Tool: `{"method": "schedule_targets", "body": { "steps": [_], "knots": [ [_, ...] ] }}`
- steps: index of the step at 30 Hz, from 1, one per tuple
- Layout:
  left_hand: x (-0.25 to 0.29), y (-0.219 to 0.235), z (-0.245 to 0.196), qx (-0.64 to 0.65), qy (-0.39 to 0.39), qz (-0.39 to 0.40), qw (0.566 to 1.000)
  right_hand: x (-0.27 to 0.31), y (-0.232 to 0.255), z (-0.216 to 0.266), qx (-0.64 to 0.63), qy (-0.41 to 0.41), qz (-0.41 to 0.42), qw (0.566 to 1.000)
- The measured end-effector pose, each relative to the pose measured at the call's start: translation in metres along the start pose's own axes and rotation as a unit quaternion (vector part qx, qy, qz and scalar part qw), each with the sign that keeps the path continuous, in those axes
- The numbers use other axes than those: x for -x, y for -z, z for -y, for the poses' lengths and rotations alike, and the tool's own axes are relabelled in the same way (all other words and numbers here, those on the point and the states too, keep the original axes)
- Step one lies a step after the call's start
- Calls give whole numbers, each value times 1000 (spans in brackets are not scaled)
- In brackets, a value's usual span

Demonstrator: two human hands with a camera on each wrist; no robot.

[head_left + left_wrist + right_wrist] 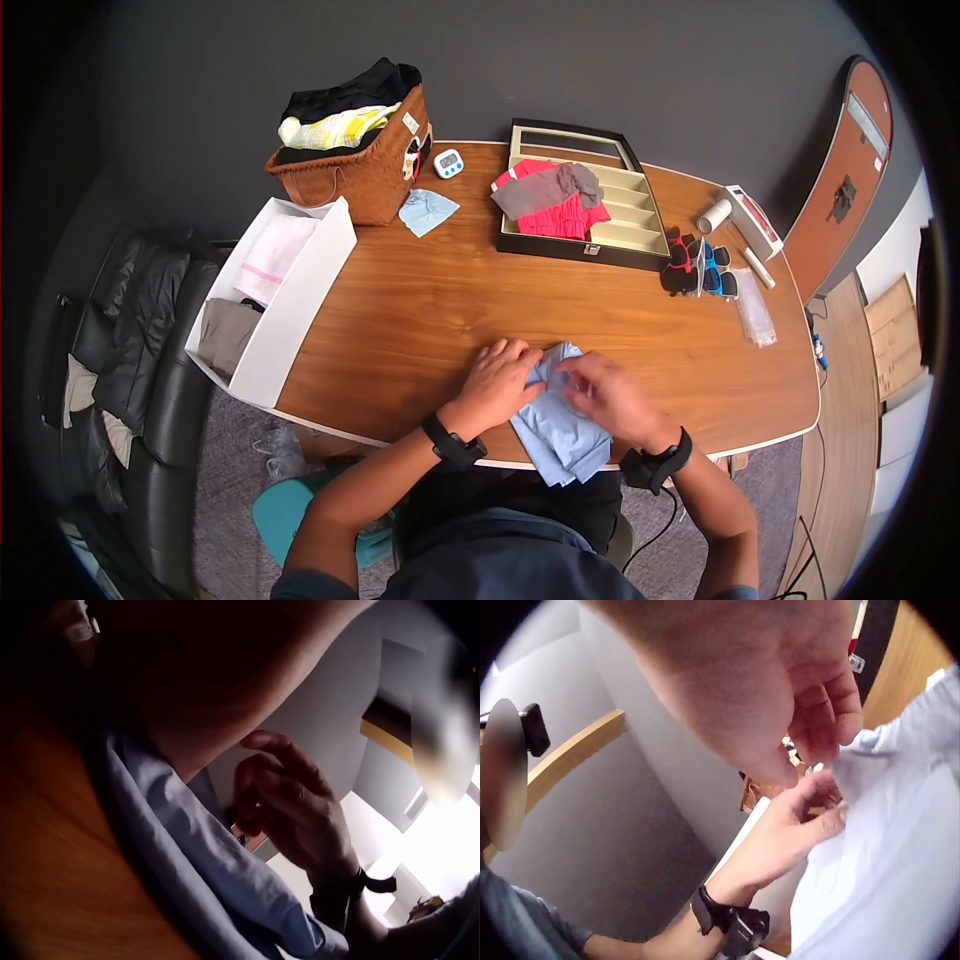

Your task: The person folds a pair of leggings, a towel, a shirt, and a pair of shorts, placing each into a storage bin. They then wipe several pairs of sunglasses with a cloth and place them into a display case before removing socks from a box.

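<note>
A light blue folded cloth (560, 435) lies at the table's near edge, its lower end overlapping the edge. My left hand (495, 380) rests along the cloth's left side, fingers extended toward the far end and thumb on the fabric. Over the cloth's right side is my right hand (615, 400). In the left wrist view that right hand (300, 802) appears raised beside the cloth (217, 855), its fingers loosely bent with nothing visible between them. The right wrist view shows the left hand (780, 832) at the border of the cloth (892, 847).
A long white box (320, 290) with folded clothes stands left, beside a brown basket (350, 185) of clothes. A small blue cloth (428, 211) and a timer (449, 164) lie nearby. Behind is a compartment case (635, 215) holding clothes; sunglasses (682, 262) lie right.
</note>
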State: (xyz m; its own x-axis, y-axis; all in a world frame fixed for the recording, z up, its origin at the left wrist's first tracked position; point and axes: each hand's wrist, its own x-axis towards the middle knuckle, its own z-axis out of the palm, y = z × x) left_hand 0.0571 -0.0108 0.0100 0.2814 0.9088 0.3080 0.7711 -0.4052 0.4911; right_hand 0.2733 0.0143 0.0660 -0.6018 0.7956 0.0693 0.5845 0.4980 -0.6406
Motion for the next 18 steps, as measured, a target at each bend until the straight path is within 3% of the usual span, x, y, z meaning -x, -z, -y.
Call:
{"method": "schedule_targets", "body": {
  "steps": [1, 5, 7, 9, 11, 12, 13, 15, 18],
  "knots": [
    [0, -2, -1, -8, 12, 15, 1000, -1, -5, 1, -14, 25, 41, 999],
    [-4, -6, 3, -13, 58, -7, 998, -10, -21, -26, 79, -22, 72, 994],
    [-5, -2, 7, 23, 96, 115, 988, -11, -19, -27, 49, -42, 106, 992],
    [-4, -6, 11, 69, 55, 83, 993, -12, -17, -25, 48, 40, -84, 995],
    [-6, -3, 11, 108, 16, 47, 993, -14, -17, -37, 24, 32, -127, 991],
    [-7, 2, 7, 162, 0, 33, 986, -12, -11, -43, -142, -45, -62, 987],
    [-6, 10, 8, 208, -12, 14, 978, -17, -8, -46, -304, -113, 15, 946],
    [-3, 25, 8, 283, 0, 2, 959, -18, -7, -45, -460, -97, 70, 880],
    [2, 50, 15, 324, 59, 14, 944, -24, -8, -22, -507, -110, 72, 852]
  ]
}}
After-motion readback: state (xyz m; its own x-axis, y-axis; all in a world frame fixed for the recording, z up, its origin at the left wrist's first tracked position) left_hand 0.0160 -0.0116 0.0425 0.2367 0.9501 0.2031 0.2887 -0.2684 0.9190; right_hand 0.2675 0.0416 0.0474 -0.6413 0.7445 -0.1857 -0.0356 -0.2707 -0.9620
